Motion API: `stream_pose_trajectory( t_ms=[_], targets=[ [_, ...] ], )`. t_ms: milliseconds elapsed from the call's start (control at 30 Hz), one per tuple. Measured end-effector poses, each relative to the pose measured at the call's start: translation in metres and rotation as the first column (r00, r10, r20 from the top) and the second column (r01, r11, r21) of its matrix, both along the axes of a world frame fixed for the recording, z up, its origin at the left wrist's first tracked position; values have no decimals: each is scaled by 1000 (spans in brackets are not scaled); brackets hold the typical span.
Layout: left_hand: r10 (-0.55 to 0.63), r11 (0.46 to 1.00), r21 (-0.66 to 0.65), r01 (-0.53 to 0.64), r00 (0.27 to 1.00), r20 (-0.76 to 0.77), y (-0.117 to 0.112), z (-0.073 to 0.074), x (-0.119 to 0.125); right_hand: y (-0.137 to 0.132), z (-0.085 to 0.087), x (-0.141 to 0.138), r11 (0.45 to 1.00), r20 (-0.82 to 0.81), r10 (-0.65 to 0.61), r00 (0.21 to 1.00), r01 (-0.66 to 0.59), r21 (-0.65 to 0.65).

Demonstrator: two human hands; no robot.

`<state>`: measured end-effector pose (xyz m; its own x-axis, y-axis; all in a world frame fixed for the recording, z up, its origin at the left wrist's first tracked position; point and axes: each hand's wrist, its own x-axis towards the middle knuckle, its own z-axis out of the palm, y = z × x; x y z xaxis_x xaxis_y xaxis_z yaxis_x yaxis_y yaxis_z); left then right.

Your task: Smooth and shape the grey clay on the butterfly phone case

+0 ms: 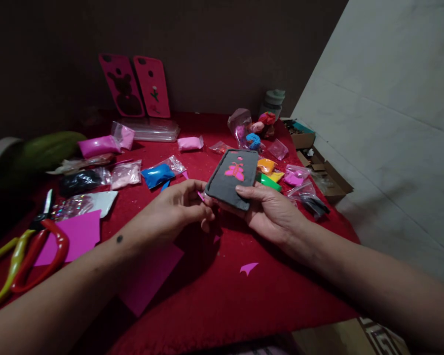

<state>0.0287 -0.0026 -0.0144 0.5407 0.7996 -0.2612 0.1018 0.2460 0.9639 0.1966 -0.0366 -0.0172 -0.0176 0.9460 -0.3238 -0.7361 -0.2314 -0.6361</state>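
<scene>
My right hand holds a dark grey phone case, thumb on its face and fingers underneath. A pink butterfly with orange edging decorates the case, and a small pink shape sits above it. At the case's left edge is my left hand, its fingers curled around a small pink piece. Part of that grip is hidden. Under my left forearm lies a pink sheet. A pink scrap rests on the red cloth below the case.
Red-and-yellow-handled scissors lie at left over another pink sheet. Several clay packets, including a blue packet and an orange packet, surround the case. Two pink phone cases lean at the back. Cardboard boxes stand right.
</scene>
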Motion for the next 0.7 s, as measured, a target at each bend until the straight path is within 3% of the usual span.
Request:
stream_pose_trajectory(
  t_ms=[233, 367, 567, 700],
  targets=[
    [66, 985, -169, -28, 972, 224, 20, -5, -8, -1, -4, 9, 989, 74, 133, 988, -138, 56],
    [68, 986, -165, -26, 964, 256, 20, -6, -7, -2, -5, 11, 975, 123, 167, 978, -183, 129],
    [65, 988, -149, -27, 966, 251, 14, 5, -10, -3, -3, 14, 968, 148, 182, 972, -203, 147],
    [2, 998, -59, 12, 975, 224, 14, 4, -10, -3, -4, 16, 963, 169, 175, 970, -204, 175]
  ],
)
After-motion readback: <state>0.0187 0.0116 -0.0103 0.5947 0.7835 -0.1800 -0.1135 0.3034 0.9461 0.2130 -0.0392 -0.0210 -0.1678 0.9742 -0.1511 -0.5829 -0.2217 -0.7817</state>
